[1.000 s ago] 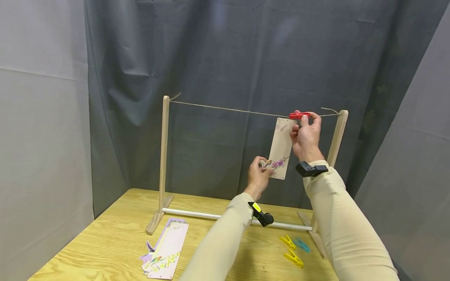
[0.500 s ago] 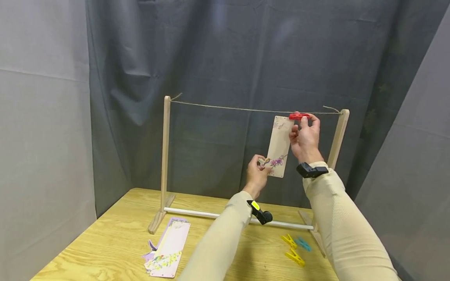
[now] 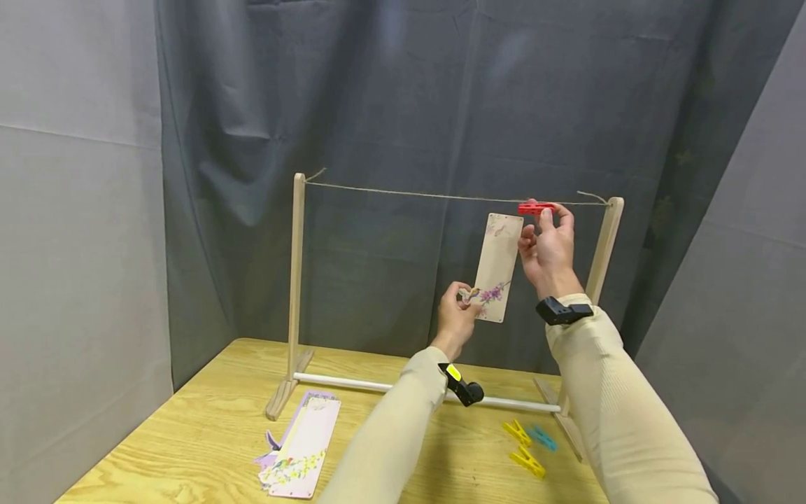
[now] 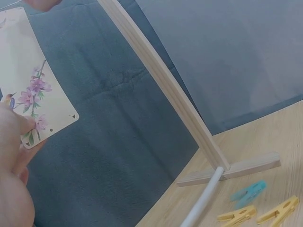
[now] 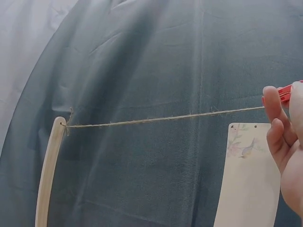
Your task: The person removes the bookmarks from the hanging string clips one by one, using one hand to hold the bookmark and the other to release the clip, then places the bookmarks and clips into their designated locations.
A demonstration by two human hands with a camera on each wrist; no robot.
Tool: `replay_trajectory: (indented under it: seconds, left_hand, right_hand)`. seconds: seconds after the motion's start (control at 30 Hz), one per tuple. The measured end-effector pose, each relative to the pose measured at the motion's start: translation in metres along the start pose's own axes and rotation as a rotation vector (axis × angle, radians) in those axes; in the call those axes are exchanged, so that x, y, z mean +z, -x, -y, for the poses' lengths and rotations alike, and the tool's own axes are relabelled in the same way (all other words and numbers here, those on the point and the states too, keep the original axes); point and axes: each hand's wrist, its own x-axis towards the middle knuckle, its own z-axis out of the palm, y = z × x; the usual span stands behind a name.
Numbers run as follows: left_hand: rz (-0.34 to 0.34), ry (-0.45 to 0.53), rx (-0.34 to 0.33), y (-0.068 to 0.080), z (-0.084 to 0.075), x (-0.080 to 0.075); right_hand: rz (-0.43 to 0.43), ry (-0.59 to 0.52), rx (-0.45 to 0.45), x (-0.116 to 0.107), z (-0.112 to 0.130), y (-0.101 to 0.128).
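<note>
My left hand (image 3: 456, 316) pinches the lower left edge of a cream bookmark (image 3: 499, 255) printed with purple blossoms and a small bird. The bookmark stands nearly upright, its top edge a little below the twine (image 3: 409, 192). In the right wrist view a gap shows between that top edge and the line. My right hand (image 3: 549, 252) pinches a red clothespin (image 3: 534, 208) between thumb and fingers, lying sideways at the height of the twine, just right of the bookmark's top corner. In the left wrist view the thumb lies over the bookmark's blossoms.
A wooden frame (image 3: 297, 280) with a white crossbar (image 3: 343, 382) stands on the wood-grain table (image 3: 189, 434). More bookmarks (image 3: 305, 448) lie stacked at the left. Two yellow clothespins (image 3: 527, 462) and a blue clothespin (image 3: 542, 437) lie near the right foot. A dark curtain (image 3: 378, 105) hangs behind.
The bookmark has shifted slightly left and, most recently, down, away from the red clothespin and the twine. The right hand with the clothespin has hardly moved.
</note>
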Motion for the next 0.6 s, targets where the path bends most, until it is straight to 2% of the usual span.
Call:
replay_trajectory:
  seconds: [0.13, 0.3, 0.43, 0.6]
  left_hand:
    - [0.002, -0.002, -0.018, 0.003, 0.001, -0.002]
    - [-0.009, -0.004, -0.002, 0.005, 0.005, -0.004]
    - [-0.004, 0.002, 0.001, 0.007, 0.008, -0.007]
    - [0.032, 0.007, 0.016, 0.01, 0.01, -0.016]
  right_hand:
    - [0.013, -0.012, 0.002, -0.004, -0.001, 0.001]
    - [0.024, 0.018, -0.006, -0.012, -0.002, 0.002]
    - [0.028, 0.083, -0.024, -0.019, -0.003, 0.004]
    - [0.076, 0.182, -0.049, -0.026, -0.002, 0.009]
